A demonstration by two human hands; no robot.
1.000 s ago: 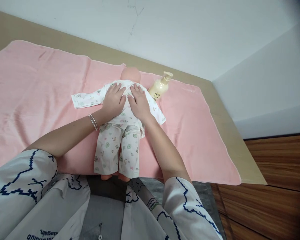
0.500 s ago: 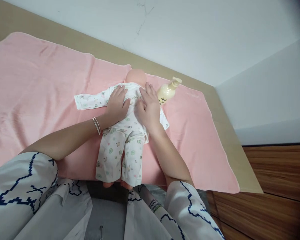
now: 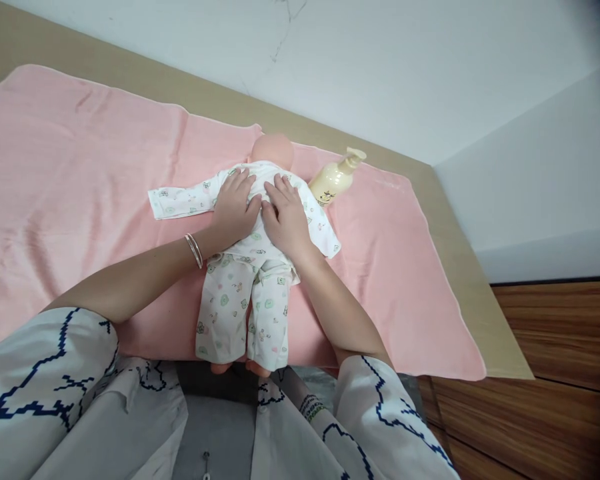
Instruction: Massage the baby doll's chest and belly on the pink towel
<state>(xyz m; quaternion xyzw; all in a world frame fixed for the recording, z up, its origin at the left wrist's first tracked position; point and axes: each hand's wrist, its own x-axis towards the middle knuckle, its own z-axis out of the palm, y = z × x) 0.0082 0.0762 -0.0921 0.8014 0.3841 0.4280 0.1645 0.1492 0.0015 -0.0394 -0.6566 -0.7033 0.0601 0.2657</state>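
Observation:
A baby doll (image 3: 250,293) in white printed pyjamas lies on a pink towel (image 3: 70,167), its bare head (image 3: 273,148) toward the wall and its feet at the near edge. My left hand (image 3: 234,208) lies flat on the doll's upper back, fingers stretched out, a bangle at the wrist. Beside it my right hand (image 3: 286,219) rests flat on the same back, fingers spread. Both palms press on the cloth and hold nothing. A cream pump bottle (image 3: 334,179) lies on the towel just right of the doll's head.
The towel covers a tan surface (image 3: 475,293) that ends at a white wall. A wooden panel (image 3: 555,340) lies to the right. My patterned white sleeves fill the bottom of the view.
My right hand slid out toward the doll's right shoulder near the bottle, then came back to the middle of the back. My left hand stayed in place.

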